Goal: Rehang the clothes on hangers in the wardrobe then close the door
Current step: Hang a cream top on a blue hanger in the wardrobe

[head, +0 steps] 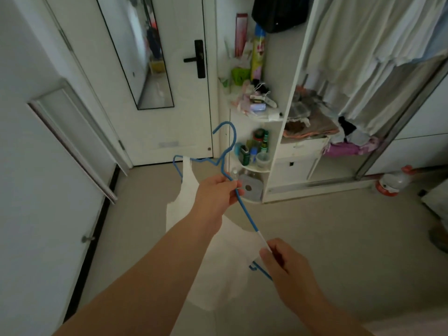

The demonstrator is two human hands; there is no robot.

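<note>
A blue wire hanger [244, 212] is held tilted in front of me, its hook up near the corner shelf. A white sleeveless top [218, 267] hangs from it: one strap is over the far arm, the other sits at the near end. My left hand [215, 195] grips the hanger's near arm just below the neck. My right hand [286, 265] pinches the white strap at the hanger's near end. The wardrobe [298, 98] stands open at upper right with pale clothes [378, 49] hanging inside. Its sliding door [412, 100] is pushed to the right.
A white room door with a black handle [198, 59] and a narrow mirror [145, 57] faces me. A rounded corner shelf [254, 117] full of bottles joins the wardrobe's left side. Folded clothes [312, 127] lie on drawers inside. A plastic bottle [392, 181] lies on the floor at right.
</note>
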